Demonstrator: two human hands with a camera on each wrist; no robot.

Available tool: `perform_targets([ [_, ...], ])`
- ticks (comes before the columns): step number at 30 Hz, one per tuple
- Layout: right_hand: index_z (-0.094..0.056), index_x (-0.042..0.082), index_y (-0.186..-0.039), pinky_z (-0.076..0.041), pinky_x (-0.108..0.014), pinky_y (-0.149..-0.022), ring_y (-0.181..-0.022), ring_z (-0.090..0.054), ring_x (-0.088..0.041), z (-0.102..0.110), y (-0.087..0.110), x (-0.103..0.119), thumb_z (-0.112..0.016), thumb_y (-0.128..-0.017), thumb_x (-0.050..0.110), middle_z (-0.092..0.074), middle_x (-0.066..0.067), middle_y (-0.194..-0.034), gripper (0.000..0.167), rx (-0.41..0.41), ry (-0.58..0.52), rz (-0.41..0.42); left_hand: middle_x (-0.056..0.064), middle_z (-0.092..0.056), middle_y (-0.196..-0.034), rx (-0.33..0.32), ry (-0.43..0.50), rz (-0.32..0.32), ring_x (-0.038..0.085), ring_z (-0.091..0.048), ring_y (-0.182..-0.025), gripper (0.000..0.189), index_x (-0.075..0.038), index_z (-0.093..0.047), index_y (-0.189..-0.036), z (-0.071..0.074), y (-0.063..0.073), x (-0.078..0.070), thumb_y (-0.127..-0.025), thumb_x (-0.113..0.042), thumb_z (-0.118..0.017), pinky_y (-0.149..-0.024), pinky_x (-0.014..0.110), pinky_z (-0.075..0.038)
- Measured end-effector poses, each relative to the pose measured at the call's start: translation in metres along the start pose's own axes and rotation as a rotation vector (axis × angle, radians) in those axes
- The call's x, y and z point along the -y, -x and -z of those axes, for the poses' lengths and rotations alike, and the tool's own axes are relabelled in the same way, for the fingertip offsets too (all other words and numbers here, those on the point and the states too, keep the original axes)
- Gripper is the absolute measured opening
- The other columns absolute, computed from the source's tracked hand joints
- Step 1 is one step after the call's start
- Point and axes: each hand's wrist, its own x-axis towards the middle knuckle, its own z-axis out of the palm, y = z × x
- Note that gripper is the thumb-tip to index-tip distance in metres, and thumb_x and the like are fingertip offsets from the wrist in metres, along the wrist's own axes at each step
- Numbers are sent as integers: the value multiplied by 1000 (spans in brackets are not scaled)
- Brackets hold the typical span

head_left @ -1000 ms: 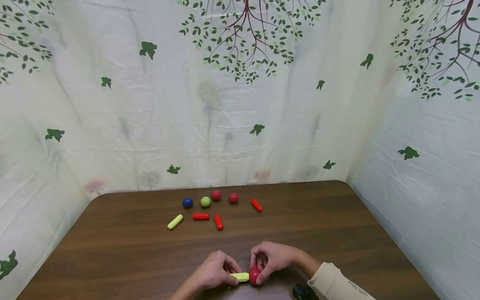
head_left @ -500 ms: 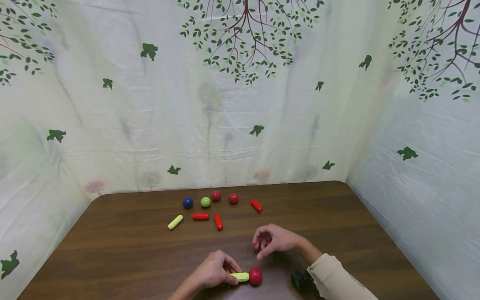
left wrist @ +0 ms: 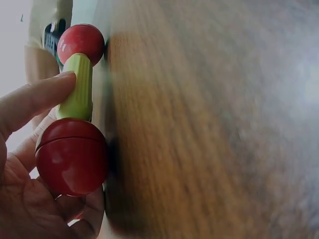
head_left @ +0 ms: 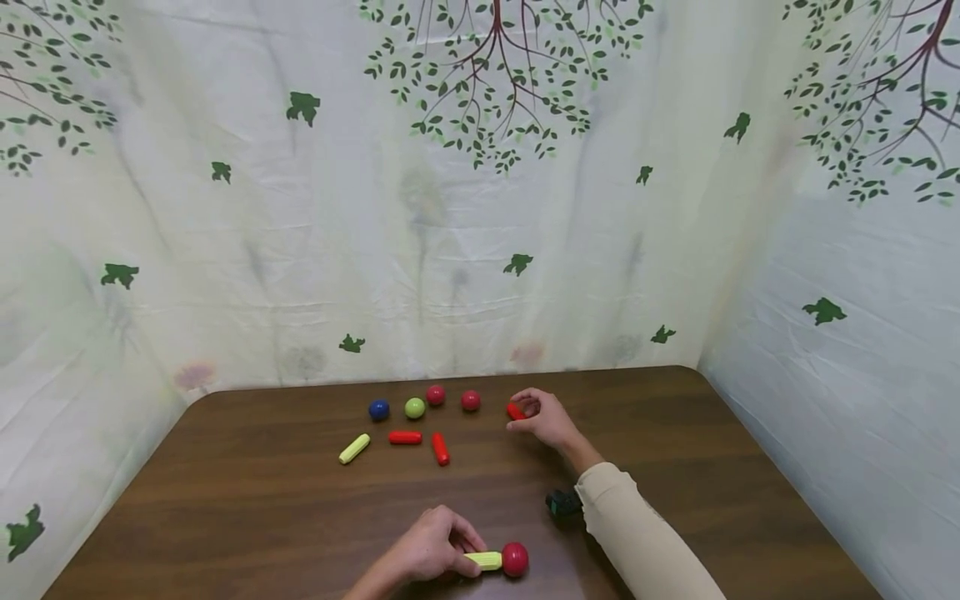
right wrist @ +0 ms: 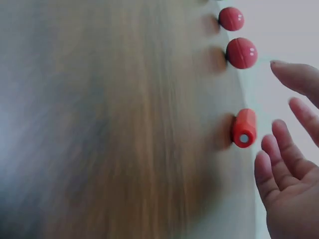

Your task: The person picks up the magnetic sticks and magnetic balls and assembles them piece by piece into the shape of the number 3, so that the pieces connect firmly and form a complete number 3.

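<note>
My left hand [head_left: 437, 546] grips a yellow-green ribbed rod [left wrist: 78, 84] near the front of the table. A red ball [head_left: 515, 559] is joined to the rod's right end. In the left wrist view a second red ball [left wrist: 72, 157] sits at the other end, by the palm; the head view hides it behind the hand. Far back on the right, my right hand [head_left: 547, 418] hovers at a red rod [right wrist: 244, 128] lying on the table. Its fingers are spread and, in the right wrist view, apart from the rod. A silvery dot marks the rod's end.
Left of the right hand lie two red balls [head_left: 470, 401], a green ball [head_left: 415, 407] and a blue ball [head_left: 378, 409]. Nearer are two red rods [head_left: 440, 448] and a yellow-green rod [head_left: 354, 448]. A patterned cloth [head_left: 450, 333] hangs behind the wooden table [head_left: 247, 500].
My right hand has let go of the front red ball and moved away to the back of the table, over the red rod. The left hand keeps its grip in place.
</note>
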Motion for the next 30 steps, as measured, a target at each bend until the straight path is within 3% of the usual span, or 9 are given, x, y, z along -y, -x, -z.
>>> perform_targets([
  [7,-62,2,-119,-47,-38,-79,-94,-52,-26,-9,-14,-2,-80,-75,3,-59,-12,-111,47,-56,-27,-84,-5,-63,-66,18,-6,5,4,-53,-58,16,-7,-75,-79,-1,0,-2,-68,3,-80,-49,18,-41],
  [15,-60,3,-122,-49,-37,-78,-95,-55,-26,-13,-23,-5,-80,-75,2,-60,-14,-113,51,-14,54,-120,-6,-63,-65,17,-16,9,4,-52,-58,16,-7,-75,-79,1,0,-2,-68,3,-81,-49,18,-40],
  [19,-61,3,-121,-47,-38,-78,-91,-54,-25,-12,-24,-4,-80,-75,5,-59,-11,-105,49,-19,91,-119,-6,-63,-66,13,-13,7,4,-53,-58,16,-7,-75,-79,1,-1,-2,-68,3,-81,-49,18,-41],
  [30,-66,2,-115,-39,-29,-63,-67,-47,-16,-10,-25,-9,-74,-82,10,-55,-3,-77,35,-47,175,-70,-3,-64,-67,27,26,25,6,-55,-61,16,-6,-75,-79,1,-2,-1,-68,4,-81,-51,18,-42],
])
